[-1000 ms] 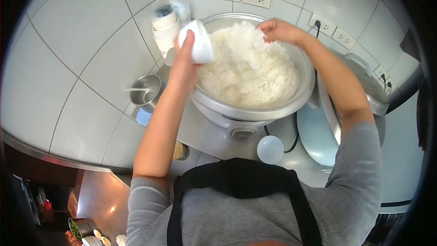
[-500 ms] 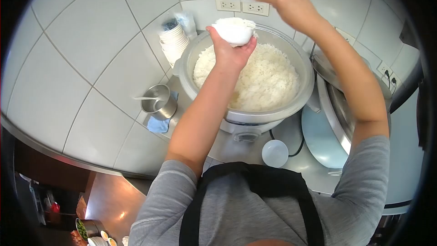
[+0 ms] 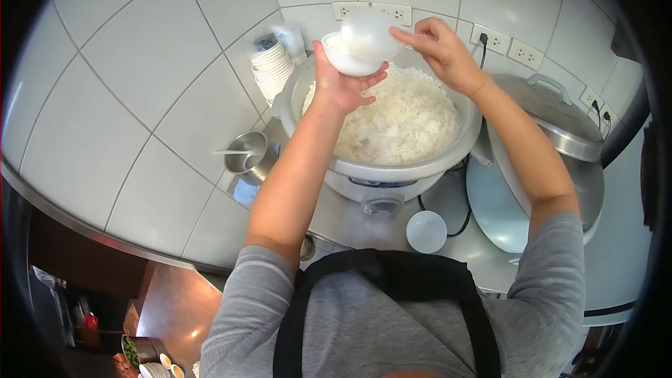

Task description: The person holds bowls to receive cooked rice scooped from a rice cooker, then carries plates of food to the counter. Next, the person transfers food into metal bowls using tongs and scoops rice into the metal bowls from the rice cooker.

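Above the far left rim of a large rice cooker (image 3: 383,203) filled with cooked white rice (image 3: 406,122), my left hand (image 3: 341,87) supports a small white bowl (image 3: 353,65) from below, fingers partly spread. My right hand (image 3: 448,59) pinches the edge of a round, whitish, translucent piece (image 3: 371,33) between thumb and fingers. It overlaps the bowl's mouth and covers most of what is inside; I cannot tell whether it is a lid, a bowl or a scoop.
A stack of white cups (image 3: 273,77) stands by the left wall. A metal pot (image 3: 260,166) with a spoon sits on a blue cloth (image 3: 245,192). Another small white bowl (image 3: 426,232) rests on the steel counter near a black cord. A lidded metal pot (image 3: 560,115) stands at right.
My right hand has come down and left, and the round translucent piece now shows over the bowl. The heaped rice in the bowl is now mostly hidden. My left hand has shifted slightly left and lower.
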The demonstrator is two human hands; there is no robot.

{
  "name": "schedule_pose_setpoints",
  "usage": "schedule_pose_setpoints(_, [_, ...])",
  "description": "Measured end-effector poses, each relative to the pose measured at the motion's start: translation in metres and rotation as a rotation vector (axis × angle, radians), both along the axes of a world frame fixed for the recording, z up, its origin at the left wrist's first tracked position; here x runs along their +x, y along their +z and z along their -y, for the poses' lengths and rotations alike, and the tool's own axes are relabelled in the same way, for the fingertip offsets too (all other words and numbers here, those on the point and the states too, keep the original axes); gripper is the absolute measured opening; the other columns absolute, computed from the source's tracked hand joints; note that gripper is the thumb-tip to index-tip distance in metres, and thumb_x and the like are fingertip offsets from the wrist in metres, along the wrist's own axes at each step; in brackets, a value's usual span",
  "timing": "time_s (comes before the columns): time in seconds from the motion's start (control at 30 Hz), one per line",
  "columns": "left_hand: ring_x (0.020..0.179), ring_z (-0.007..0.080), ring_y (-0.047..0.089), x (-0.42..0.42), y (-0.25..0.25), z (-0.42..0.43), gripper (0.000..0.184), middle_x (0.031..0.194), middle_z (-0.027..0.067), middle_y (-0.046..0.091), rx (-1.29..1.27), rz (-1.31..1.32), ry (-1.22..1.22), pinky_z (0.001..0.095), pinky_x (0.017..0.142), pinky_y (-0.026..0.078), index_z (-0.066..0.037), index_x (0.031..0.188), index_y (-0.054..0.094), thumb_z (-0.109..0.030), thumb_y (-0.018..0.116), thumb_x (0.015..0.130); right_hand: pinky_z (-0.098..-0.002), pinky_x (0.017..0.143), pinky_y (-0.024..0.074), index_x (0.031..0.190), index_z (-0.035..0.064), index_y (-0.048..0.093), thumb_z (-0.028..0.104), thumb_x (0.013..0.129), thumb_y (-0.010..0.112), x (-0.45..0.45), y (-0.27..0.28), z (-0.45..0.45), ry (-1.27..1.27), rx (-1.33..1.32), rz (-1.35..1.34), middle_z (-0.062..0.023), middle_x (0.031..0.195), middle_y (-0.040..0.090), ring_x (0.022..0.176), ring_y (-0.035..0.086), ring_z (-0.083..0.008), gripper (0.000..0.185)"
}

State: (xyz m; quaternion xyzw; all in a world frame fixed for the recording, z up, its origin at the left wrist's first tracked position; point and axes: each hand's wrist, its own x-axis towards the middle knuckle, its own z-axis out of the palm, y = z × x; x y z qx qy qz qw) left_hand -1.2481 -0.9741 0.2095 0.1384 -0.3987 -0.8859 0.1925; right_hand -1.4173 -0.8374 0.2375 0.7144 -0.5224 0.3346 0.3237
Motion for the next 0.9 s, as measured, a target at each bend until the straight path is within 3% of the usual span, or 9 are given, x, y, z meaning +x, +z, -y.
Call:
schedule_pose_setpoints(0.13, [0.117,0.0386,0.047,0.001,-0.009,-0.001,0.096,0.128,0.0189,0.049,-0.023,-0.035,-0.070,0.0647,0.102,-0.002,-0.015,0.136,0.037,-0.082,0.005,0.076,-0.0341,0.075,0.0445,0.123,0.0346,0.057,-0.011,0.072,0.054,0.003,-0.014,0.003,-0.033,0.153,-0.081,-0.0055,0.086,0.049,0.079,0.049,-0.0235,0.069])
schedule_pose_setpoints(0.27, [0.111,0.0371,0.050,0.008,-0.009,0.000,0.096,0.119,0.0225,0.053,-0.025,-0.047,-0.053,0.0648,0.100,0.009,-0.013,0.132,0.044,-0.083,0.012,0.075,-0.0340,0.075,0.0441,0.123,0.0357,0.057,-0.010,0.070,0.055,0.005,0.015,-0.001,-0.063,0.029,-0.195,-0.0051,0.087,0.051,0.081,0.049,-0.0234,0.070])
schedule_pose_setpoints(0.43, [0.106,0.0361,0.053,0.012,-0.011,0.006,0.100,0.116,0.0208,0.056,-0.004,-0.043,-0.084,0.0652,0.099,0.009,-0.014,0.129,0.047,-0.084,0.004,0.073,-0.0334,0.074,0.0436,0.122,0.0371,0.058,-0.011,0.070,0.054,0.006,0.002,0.007,-0.095,-0.049,-0.298,-0.0050,0.089,0.052,0.082,0.050,-0.0230,0.070])
schedule_pose_setpoints(0.53, [0.104,0.0357,0.053,0.015,-0.016,0.009,0.101,0.115,0.0209,0.056,-0.007,-0.046,-0.101,0.0646,0.099,0.010,-0.013,0.129,0.047,-0.085,0.004,0.073,-0.0336,0.074,0.0435,0.121,0.0368,0.058,-0.009,0.071,0.055,0.001,-0.007,0.017,-0.097,0.042,-0.175,-0.0054,0.089,0.052,0.083,0.050,-0.0235,0.068])
schedule_pose_setpoints(0.63, [0.107,0.0373,0.052,0.019,-0.018,0.017,0.100,0.119,0.0203,0.055,-0.056,-0.053,-0.124,0.0642,0.100,0.009,-0.014,0.130,0.046,-0.084,0.005,0.073,-0.0336,0.075,0.0436,0.121,0.0359,0.058,-0.007,0.071,0.056,0.002,0.002,0.025,-0.020,-0.042,-0.112,-0.0064,0.085,0.052,0.077,0.050,-0.0235,0.066])
schedule_pose_setpoints(0.73, [0.113,0.0393,0.048,0.020,-0.020,0.020,0.096,0.127,0.0180,0.050,-0.091,-0.078,-0.117,0.0634,0.101,0.008,-0.014,0.132,0.043,-0.083,0.009,0.075,-0.0319,0.074,0.0430,0.121,0.0253,0.060,-0.006,0.075,0.058,0.000,0.002,0.034,0.032,0.287,-0.128,-0.0076,0.078,0.052,0.071,0.051,-0.0255,0.056])
schedule_pose_setpoints(0.83, [0.120,0.0392,0.044,0.029,-0.027,0.016,0.092,0.134,0.0149,0.045,-0.212,-0.102,0.084,0.0633,0.102,0.010,-0.015,0.135,0.039,-0.082,0.014,0.077,-0.0359,0.079,0.0423,0.112,0.0237,0.064,0.000,0.081,0.055,-0.014,0.006,0.051,0.055,-0.013,0.038,-0.0080,0.077,0.057,0.071,0.055,-0.0265,0.040])
schedule_pose_setpoints(0.87, [0.122,0.0388,0.042,0.033,-0.031,0.018,0.091,0.136,0.0137,0.043,-0.276,-0.112,0.182,0.0634,0.102,0.011,-0.015,0.136,0.037,-0.081,0.016,0.077,-0.0379,0.081,0.0410,0.107,0.0222,0.065,0.002,0.082,0.054,-0.018,0.001,0.052,-0.224,0.164,-0.055,-0.0076,0.079,0.059,0.073,0.057,-0.0260,0.034])
schedule_pose_setpoints(0.9, [0.124,0.0343,0.042,0.038,-0.041,0.025,0.085,0.136,0.0124,0.043,-0.307,-0.125,0.263,0.0600,0.102,0.020,-0.015,0.136,0.034,-0.078,0.020,0.081,-0.0399,0.084,0.0396,0.102,0.0207,0.066,0.004,0.082,0.053,-0.025,-0.006,0.050,-0.500,0.337,-0.152,-0.0073,0.081,0.060,0.076,0.058,-0.0256,0.029])
